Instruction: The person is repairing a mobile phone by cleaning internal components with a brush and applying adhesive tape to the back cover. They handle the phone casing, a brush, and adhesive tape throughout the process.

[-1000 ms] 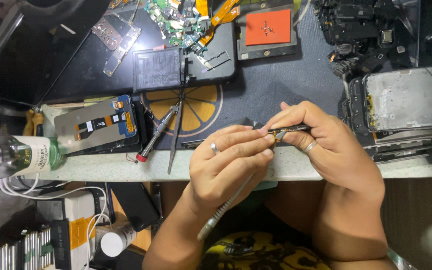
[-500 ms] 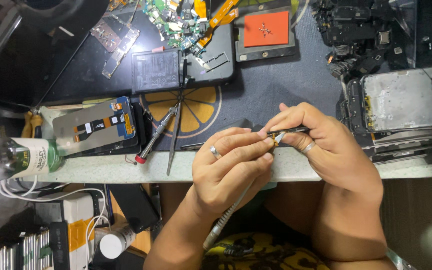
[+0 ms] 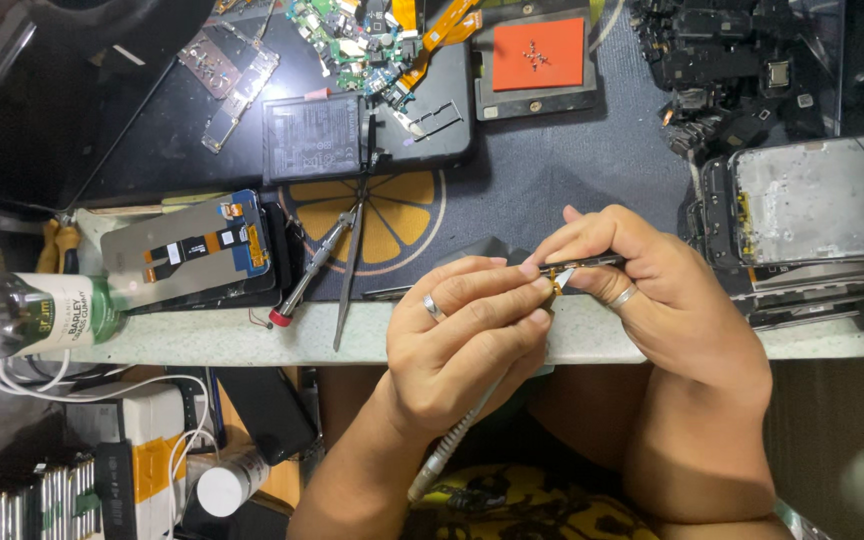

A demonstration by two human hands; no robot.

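Two hands meet at the near edge of our tabletop, and most of what could go wrong sits right there. Our left hand is closed in a pencil grip around a corded pen tool, whose ribbed cable runs down toward our lap; the tip is hidden behind the fingers, so we cannot tell what it touches. Our right hand pinches a thin dark strip part flat between thumb and fingers, just above the table's edge. We judge the first risk to be a slip: the part is held in the air over the edge, and a twitch could send it down to the floor. If the tool is hot or sharp, our fingertips lie very close to its tip.

Just beyond, to the left, tweezers and a red-tipped screwdriver lie on the orange-slice mat; a wrist sweep could knock them off. A glass bottle lies on its side at the far left edge and may roll.

Farther off sit a phone screen, a battery, an orange pad with tiny screws and stacked phone frames, all easy to jostle
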